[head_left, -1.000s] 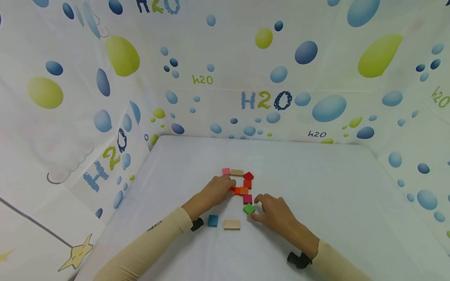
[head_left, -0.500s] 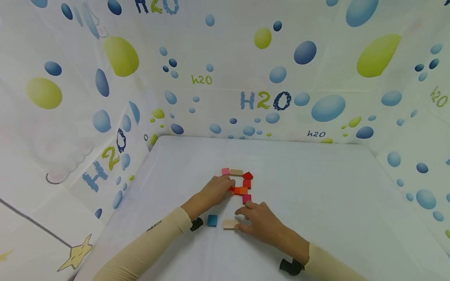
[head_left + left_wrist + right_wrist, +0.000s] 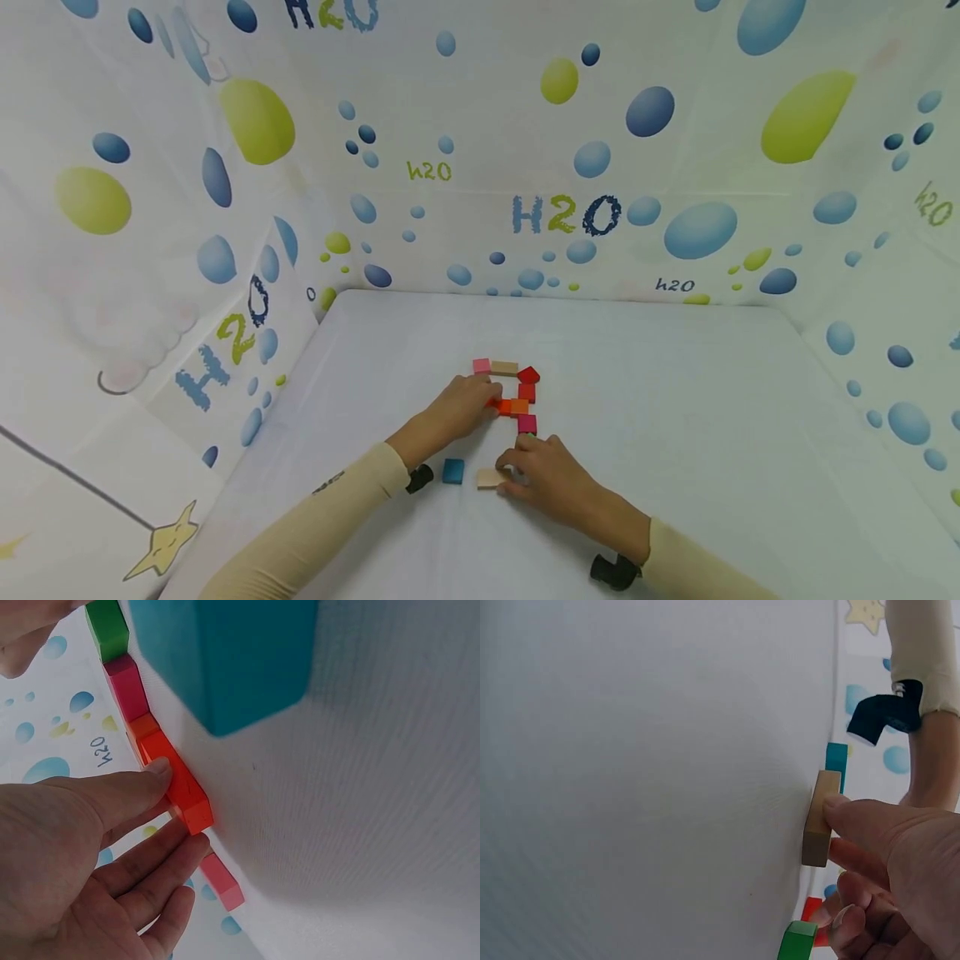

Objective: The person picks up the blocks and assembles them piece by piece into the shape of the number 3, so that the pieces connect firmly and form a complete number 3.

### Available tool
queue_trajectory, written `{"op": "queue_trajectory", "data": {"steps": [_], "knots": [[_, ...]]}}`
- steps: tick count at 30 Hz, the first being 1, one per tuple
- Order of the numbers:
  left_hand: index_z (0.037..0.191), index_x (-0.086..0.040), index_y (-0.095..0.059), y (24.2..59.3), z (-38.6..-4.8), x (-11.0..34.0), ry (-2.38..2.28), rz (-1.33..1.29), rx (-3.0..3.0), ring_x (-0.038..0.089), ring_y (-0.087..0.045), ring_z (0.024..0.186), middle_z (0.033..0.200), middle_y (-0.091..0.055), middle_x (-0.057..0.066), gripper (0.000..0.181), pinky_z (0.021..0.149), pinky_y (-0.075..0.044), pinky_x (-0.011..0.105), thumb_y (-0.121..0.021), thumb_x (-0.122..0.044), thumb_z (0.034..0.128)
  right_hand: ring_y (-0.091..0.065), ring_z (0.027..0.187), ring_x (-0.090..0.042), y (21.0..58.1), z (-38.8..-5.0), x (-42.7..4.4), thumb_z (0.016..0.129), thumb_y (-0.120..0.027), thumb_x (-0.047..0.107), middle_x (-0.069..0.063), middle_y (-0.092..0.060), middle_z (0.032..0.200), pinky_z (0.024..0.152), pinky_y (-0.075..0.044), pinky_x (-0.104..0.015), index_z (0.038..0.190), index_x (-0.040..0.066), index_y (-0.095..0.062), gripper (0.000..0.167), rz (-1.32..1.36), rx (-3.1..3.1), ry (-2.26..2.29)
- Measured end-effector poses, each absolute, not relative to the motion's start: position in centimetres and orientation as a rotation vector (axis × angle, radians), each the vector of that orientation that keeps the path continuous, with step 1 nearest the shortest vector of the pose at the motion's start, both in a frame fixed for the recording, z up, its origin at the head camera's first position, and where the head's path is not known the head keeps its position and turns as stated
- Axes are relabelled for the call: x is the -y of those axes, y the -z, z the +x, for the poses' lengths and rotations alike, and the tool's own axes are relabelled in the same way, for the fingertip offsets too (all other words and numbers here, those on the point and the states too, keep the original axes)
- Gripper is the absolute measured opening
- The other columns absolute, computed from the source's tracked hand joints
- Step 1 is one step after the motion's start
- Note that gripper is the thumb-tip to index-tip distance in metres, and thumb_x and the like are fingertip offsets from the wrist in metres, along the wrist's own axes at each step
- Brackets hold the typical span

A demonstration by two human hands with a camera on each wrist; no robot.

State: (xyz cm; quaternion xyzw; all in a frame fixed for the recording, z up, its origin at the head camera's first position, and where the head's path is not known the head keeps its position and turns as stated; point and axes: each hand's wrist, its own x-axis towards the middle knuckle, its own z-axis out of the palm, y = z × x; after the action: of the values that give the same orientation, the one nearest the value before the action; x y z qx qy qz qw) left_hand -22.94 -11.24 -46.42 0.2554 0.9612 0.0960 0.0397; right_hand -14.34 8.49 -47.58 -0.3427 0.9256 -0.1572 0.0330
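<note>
My left hand (image 3: pixel 461 408) pinches a long orange-red block (image 3: pixel 186 791) between thumb and fingers at the left end of the middle row. My right hand (image 3: pixel 551 475) holds the right end of a plain wooden block (image 3: pixel 489 478), thumb on the near side and a finger behind it. In the right wrist view that wooden block (image 3: pixel 821 817) lies on the table. A green block (image 3: pixel 799 941) sits just beyond the right hand, mostly hidden in the head view. It adjoins a crimson block (image 3: pixel 527 424). A blue block (image 3: pixel 453 471) lies left of the wooden one.
Behind the hands, a pink block (image 3: pixel 481 366), another wooden block (image 3: pixel 505 368), a red pointed block (image 3: pixel 528 375), a red square block (image 3: pixel 527 392) and an orange block (image 3: pixel 519 407) form a joined figure on the white table (image 3: pixel 660 392). A printed curtain (image 3: pixel 487 108) surrounds the table.
My right hand has moved left from the green block to the near wooden block, and its fingers have closed on that block's right end. The left hand stays in place.
</note>
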Motion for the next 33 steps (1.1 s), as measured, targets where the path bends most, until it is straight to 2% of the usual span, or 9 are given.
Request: {"op": "queue_trajectory", "data": {"steps": [11, 19, 33], "knots": [[0.113, -0.015, -0.074, 46.2, -22.8, 11.1, -0.331, 0.777, -2.935, 0.016, -0.064, 0.09, 0.102, -0.071, 0.002, 0.019, 0.09, -0.058, 0.035, -0.078, -0.024, 0.0975, -0.056, 0.089, -0.006, 47.7, -15.7, -8.7, 0.085, -0.089, 0.042, 0.007, -0.064, 0.093, 0.074, -0.044, -0.029, 0.111, 0.021, -0.079, 0.034, -0.995, -2.889, 0.558], [0.115, -0.015, -0.074, 46.0, -22.9, 11.3, -0.318, 0.794, -2.94, 0.018, -0.064, 0.095, 0.105, -0.071, 0.003, 0.02, 0.095, -0.057, 0.039, -0.078, -0.023, 0.0974, -0.052, 0.088, -0.004, 47.9, -16.5, -9.0, 0.086, -0.087, 0.045, 0.009, -0.06, 0.09, 0.073, -0.041, -0.028, 0.108, 0.023, -0.08, 0.032, -0.99, -2.909, 0.574], [0.116, -0.015, -0.075, 46.1, -22.9, 11.0, -0.28, 0.778, -2.942, 0.018, -0.065, 0.097, 0.105, -0.072, 0.002, 0.022, 0.096, -0.056, 0.039, -0.08, -0.024, 0.0965, -0.05, 0.087, -0.006, 47.8, -16.7, -9.2, 0.088, -0.087, 0.042, 0.006, -0.063, 0.095, 0.071, -0.039, -0.029, 0.109, 0.023, -0.08, 0.03, -0.955, -2.899, 0.628]]}}
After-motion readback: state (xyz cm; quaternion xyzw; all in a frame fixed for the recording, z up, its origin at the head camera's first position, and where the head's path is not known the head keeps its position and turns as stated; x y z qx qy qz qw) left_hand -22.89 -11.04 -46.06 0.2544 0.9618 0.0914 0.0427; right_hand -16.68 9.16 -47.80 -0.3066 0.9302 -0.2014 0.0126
